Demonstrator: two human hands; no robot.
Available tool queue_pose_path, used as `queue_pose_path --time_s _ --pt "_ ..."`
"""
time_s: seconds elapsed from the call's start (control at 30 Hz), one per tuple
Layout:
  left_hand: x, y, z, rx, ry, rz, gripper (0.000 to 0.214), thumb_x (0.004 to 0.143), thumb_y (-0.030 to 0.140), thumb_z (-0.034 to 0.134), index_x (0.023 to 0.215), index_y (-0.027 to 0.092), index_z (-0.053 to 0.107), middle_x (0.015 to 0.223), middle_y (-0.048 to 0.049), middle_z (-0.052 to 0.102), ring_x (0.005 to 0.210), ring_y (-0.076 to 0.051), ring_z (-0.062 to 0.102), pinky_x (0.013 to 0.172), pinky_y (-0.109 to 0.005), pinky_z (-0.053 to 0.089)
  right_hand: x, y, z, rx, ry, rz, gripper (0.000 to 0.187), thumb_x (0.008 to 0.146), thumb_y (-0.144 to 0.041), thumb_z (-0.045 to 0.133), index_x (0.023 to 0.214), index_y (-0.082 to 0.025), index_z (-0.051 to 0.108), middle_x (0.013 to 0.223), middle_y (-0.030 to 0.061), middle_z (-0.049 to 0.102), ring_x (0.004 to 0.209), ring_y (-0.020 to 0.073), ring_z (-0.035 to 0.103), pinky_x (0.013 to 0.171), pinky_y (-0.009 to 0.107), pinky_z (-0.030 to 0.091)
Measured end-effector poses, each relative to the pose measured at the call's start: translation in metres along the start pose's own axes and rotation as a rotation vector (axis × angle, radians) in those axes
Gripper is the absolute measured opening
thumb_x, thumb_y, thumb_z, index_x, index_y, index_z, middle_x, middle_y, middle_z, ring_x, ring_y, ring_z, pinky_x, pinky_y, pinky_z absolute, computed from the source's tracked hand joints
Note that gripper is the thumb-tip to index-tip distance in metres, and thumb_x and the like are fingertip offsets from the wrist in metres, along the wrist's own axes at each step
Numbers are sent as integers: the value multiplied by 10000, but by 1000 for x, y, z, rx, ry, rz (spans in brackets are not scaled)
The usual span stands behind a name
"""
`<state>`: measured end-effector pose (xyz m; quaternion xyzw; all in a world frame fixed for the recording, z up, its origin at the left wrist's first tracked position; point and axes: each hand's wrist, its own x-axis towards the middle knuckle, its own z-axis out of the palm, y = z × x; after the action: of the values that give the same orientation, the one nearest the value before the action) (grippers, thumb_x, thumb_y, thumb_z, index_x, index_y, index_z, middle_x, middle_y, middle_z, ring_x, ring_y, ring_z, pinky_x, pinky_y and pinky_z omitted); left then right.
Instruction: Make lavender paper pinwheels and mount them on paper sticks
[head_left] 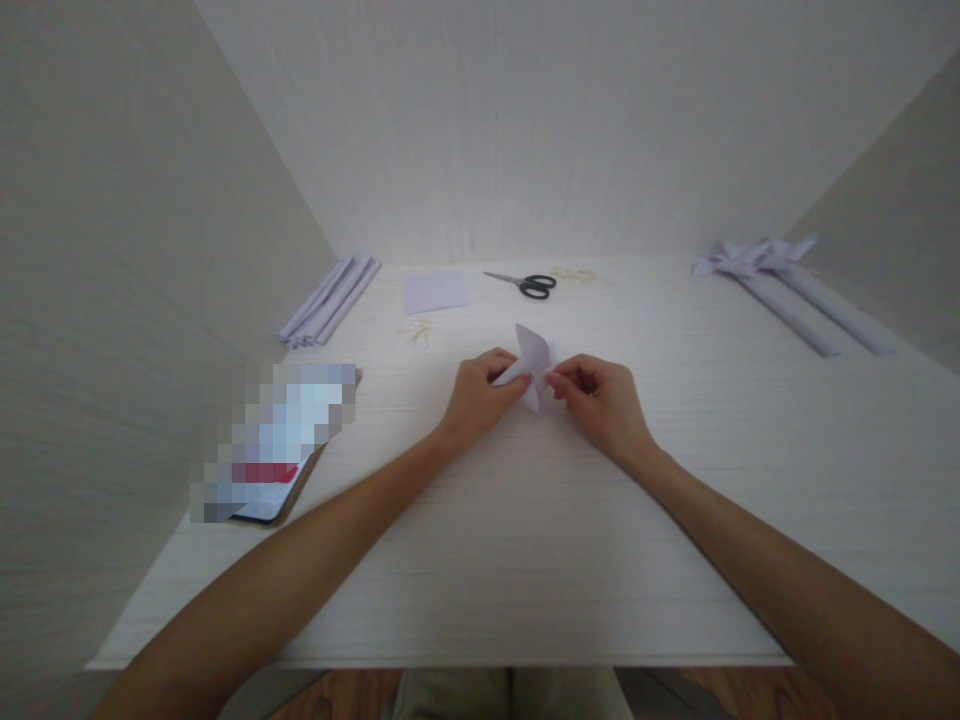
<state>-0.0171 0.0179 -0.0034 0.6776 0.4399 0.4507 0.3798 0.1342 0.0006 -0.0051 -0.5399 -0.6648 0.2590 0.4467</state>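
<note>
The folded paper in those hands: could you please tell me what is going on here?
A person pinches a small folded paper piece between the left hand and right hand at the white table. Scissors and a flat paper square lie behind it; rolled paper sticks lie far left.

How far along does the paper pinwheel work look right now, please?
Seemingly done: pinwheels on rolled stems lie far right. In hand: the left hand and right hand pinch a folded paper piece. Remaining: a flat paper square and a stack of paper sticks lie unused far left.
</note>
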Motion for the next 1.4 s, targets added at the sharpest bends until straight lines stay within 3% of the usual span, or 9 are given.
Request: queue_pose_path --time_s 0.17,0.57,0.8,1.07,1.23,1.4 --pt "0 -1 1 20 15 26 85 643 149 530 585 135 591 650 4 550 626 -101 518 588 -227 395 -2 -2 1 -135 17 -49 171 718 -260 534 590 -150 562 471 -12 524 418 85 436 414 205 316" --pt "-1 1 3 114 22 76 100 636 109 524 595 140 609 657 -3 561 624 -101 520 575 -221 398 -10 -5 4 -392 52 -327 145 737 -177 500 601 -158 544 561 13 534 505 106 460 490 218 327" --pt "-3 5 3 165 31 88 109 644 113 522 575 143 600 648 2 555 612 -95 511 563 -216 390 -6 -6 4 -461 28 -238 299 808 -268 439 549 -155 537 479 9 528 424 99 432 452 228 291" --pt "-2 2 4 125 20 86 95 643 114 530 604 122 616 655 -6 556 615 -92 509 544 -208 371 -8 -3 6 -302 95 -252 153 723 -241 563 599 -156 593 544 12 595 454 96 474 455 212 348" --pt "-2 1 4 118 19 91 95 648 121 532 592 128 609 644 1 544 607 -89 503 541 -208 367 -7 -5 6 -198 126 -180 71 682 -220 602 660 -155 583 508 -14 574 427 87 481 441 201 364" --pt "-1 -2 4 104 24 87 92 650 130 537 583 130 600 629 5 536 599 -90 502 544 -212 370 -5 -3 6 -84 91 -118 168 680 -252 604 569 -151 531 493 -4 564 427 91 480 418 205 356"
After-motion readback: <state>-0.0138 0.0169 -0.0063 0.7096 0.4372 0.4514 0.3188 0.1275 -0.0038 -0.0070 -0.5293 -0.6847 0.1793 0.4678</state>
